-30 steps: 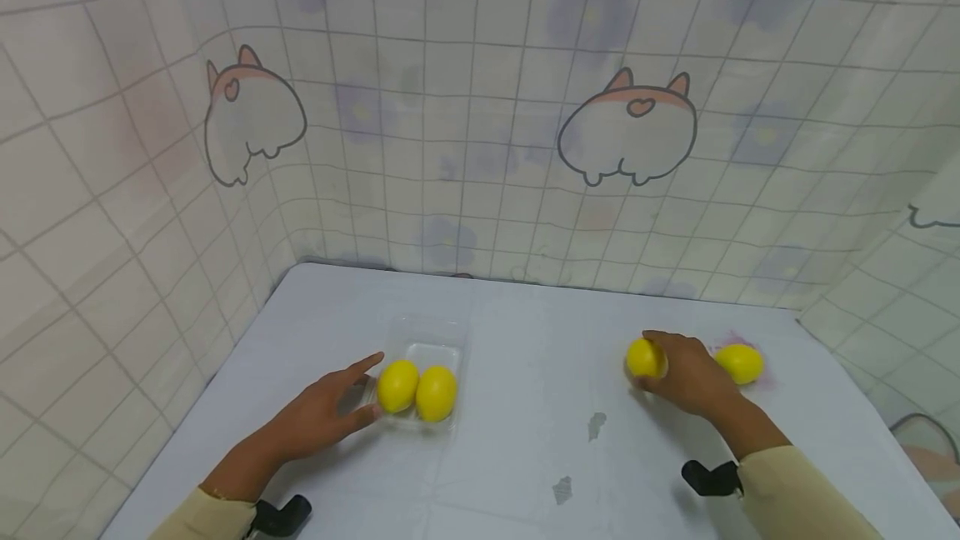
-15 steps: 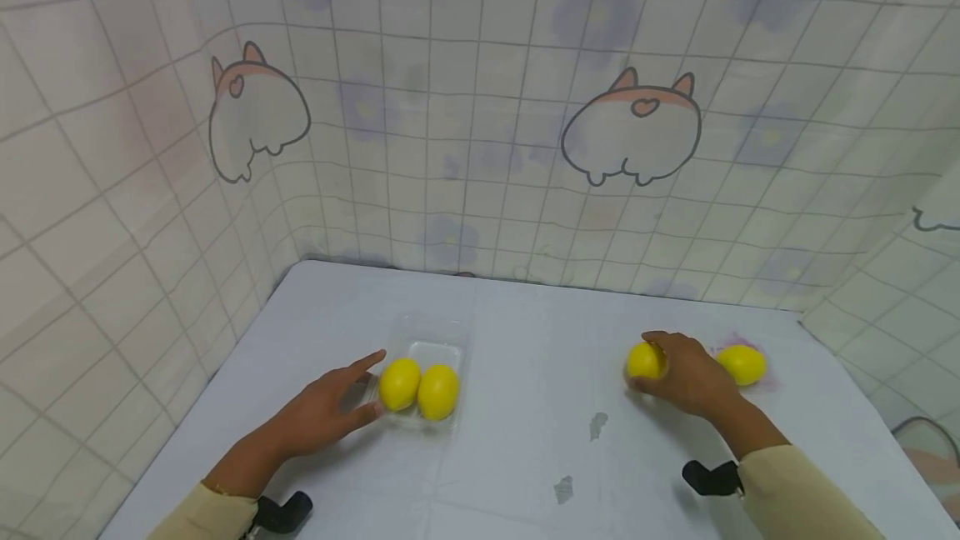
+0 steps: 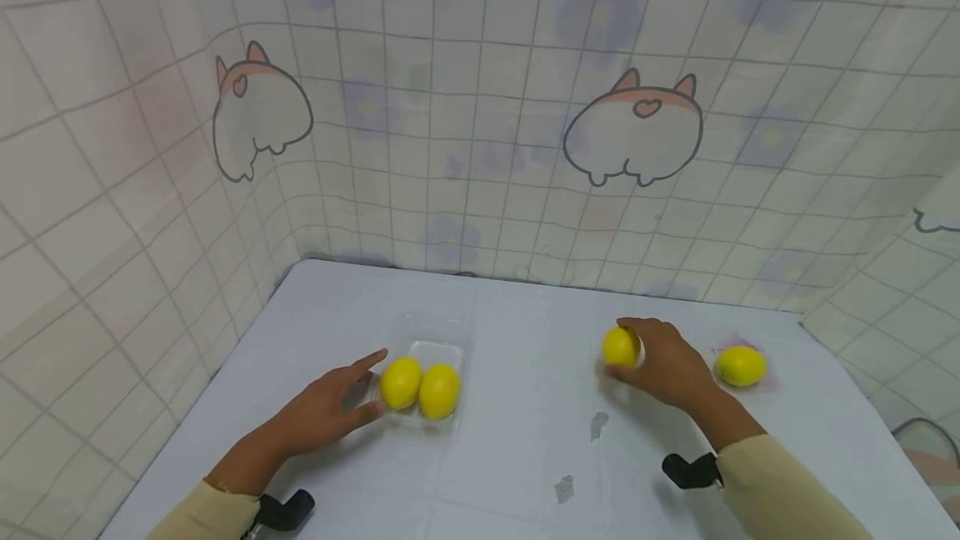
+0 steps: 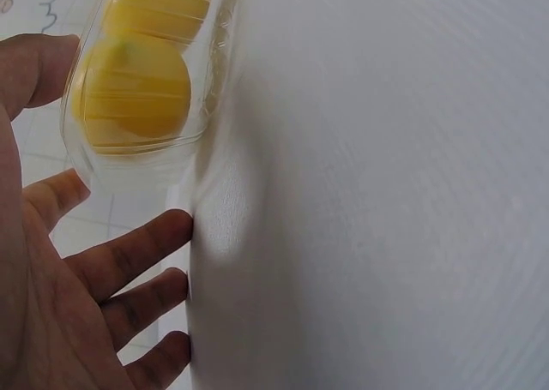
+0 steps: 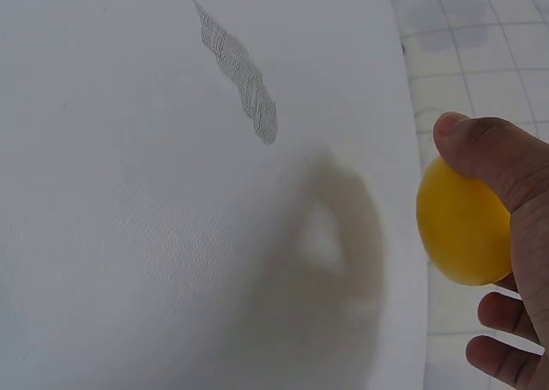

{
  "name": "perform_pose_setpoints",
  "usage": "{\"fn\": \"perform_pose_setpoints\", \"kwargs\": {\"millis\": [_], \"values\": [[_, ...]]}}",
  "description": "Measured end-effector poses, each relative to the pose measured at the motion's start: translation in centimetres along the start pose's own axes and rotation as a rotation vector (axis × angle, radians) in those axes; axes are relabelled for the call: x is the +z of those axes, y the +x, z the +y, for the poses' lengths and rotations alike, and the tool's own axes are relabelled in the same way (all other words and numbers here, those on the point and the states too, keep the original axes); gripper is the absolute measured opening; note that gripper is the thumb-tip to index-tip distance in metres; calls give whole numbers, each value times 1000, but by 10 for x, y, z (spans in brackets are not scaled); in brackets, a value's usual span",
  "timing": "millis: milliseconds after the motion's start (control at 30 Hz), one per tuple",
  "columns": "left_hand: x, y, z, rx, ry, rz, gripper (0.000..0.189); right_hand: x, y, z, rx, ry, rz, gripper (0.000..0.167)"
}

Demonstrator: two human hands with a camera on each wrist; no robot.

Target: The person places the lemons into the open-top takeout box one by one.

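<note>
My right hand (image 3: 670,363) grips a yellow lemon (image 3: 621,347) between thumb and fingers, and the right wrist view shows this lemon (image 5: 463,225) held above the white table, its shadow cast below. At the left, a clear plastic container (image 3: 429,354) holds two lemons lying side by side, one nearer the hand (image 3: 401,383) and one to its right (image 3: 439,391). My left hand (image 3: 318,413) rests beside the container, fingers spread, thumb and forefinger at its near left edge. In the left wrist view, the lemons show through the container's clear wall (image 4: 137,147).
Another lemon (image 3: 741,366) lies on a pink stain at the table's right side. Two grey worn patches mark the white table (image 3: 517,457). A tile-patterned curtain (image 3: 480,107) hangs along the back and sides. Black camera mounts sit at both wrists.
My right hand has lifted the lemon and moved it left, away from the lemon on the pink stain. My left hand and the container stay put.
</note>
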State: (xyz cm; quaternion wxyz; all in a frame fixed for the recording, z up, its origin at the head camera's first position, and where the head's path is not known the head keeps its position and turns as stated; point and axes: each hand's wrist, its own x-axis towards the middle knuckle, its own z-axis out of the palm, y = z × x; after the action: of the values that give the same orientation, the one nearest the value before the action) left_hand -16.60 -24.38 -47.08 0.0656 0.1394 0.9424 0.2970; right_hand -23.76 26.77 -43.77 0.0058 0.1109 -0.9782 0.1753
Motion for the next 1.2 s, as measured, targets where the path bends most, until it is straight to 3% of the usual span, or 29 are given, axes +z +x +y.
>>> {"fn": "perform_pose_setpoints", "kwargs": {"millis": [933, 1200], "values": [[-1, 2, 2, -44, 5, -9, 84, 4, 20, -64, -85, 21, 62, 84], [0, 2, 2, -32, 19, -8, 85, 7, 27, -81, -124, 11, 72, 83]]}}
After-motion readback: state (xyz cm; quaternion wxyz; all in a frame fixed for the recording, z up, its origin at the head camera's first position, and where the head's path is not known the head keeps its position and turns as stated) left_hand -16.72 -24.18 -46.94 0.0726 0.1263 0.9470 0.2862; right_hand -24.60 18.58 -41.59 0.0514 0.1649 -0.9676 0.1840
